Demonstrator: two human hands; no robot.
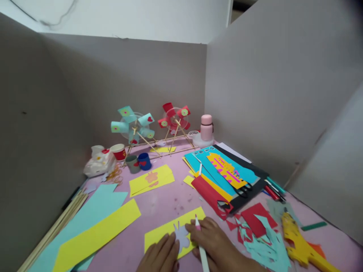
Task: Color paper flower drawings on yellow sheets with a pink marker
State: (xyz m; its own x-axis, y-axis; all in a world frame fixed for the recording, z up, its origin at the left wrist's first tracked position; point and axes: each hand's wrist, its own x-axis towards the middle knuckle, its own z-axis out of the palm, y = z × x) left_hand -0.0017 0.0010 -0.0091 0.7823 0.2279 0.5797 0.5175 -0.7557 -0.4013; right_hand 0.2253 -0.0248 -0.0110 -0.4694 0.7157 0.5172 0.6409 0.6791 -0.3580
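A yellow paper piece (pixel 159 235) lies at the front middle of the pink table, with a pale lilac bunny-like cutout (pixel 180 236) flat on top of it. My left hand (pixel 162 254) rests on the left part of the yellow paper, its fingers stretched out flat, fingertips touching the cutout's left edge. On the right side, my right hand (pixel 211 241) holds a white and pink pen (pixel 202 254) between its fingers, the pink tip pointing away from me. Its fingertips touch the cutout's right edge.
Yellow and light blue strips (pixel 98 234) lie left. Two paper wheels (pixel 135 126) on stick frames, small cups (pixel 144 161) and a pink bottle (pixel 207 127) stand behind. Right are a castle picture (pixel 225 170), red paper (pixel 258 219), scraps and a yellow glue gun (pixel 300 245).
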